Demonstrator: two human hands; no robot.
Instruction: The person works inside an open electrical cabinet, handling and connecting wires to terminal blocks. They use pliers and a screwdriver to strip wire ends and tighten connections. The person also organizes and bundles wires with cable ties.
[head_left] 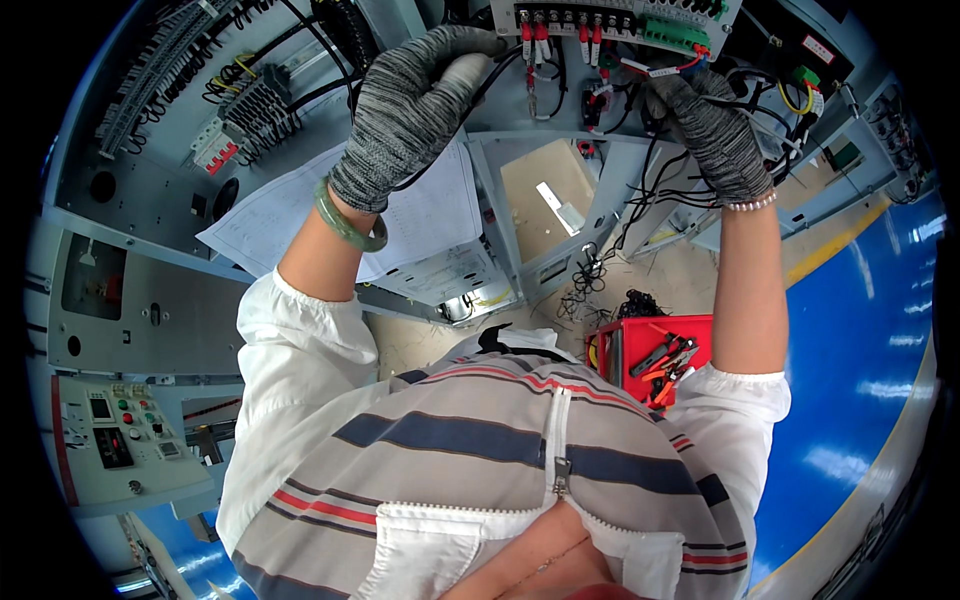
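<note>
At the top, a grey device [480, 12] carries a row of screw terminals with red-sleeved wires [535, 42] and a green terminal block [676, 35]. My left hand [415, 110], in a grey knit glove, is closed at the device's left edge. A black cable passes by its thumb; what its fingertips hold is hidden. Below the green block, my right hand [712, 135], gloved alike, has its fingers closed among thin black wires [650, 180]. A red wire with a white marker sleeve [665, 70] runs just above its fingers. The right fingertips are partly hidden.
Paper drawings [420, 215] lie beneath my left forearm. A red toolbox [690, 325] with pliers and other hand tools stands on the floor, near loose black wires [585, 290]. Left are a cabinet with breakers [215, 148] and a button panel [125, 435]; blue flooring [850, 400] lies right.
</note>
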